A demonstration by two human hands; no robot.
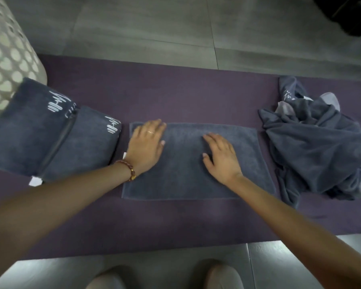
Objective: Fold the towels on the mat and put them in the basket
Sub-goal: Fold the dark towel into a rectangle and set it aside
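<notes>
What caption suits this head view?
Left hand and right hand flatten a dark grey towel on a purple mat, between folded towels and a crumpled heap.

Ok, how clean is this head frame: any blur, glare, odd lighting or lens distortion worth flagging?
Head view: dim, flat light with no glare. The whole frame is soft, and the left hand and right hand on the flat towel look slightly smeared. The white logos on the folded towels are streaked. Wide-angle bending curves the edge of the mat and tilts the basket.
</notes>
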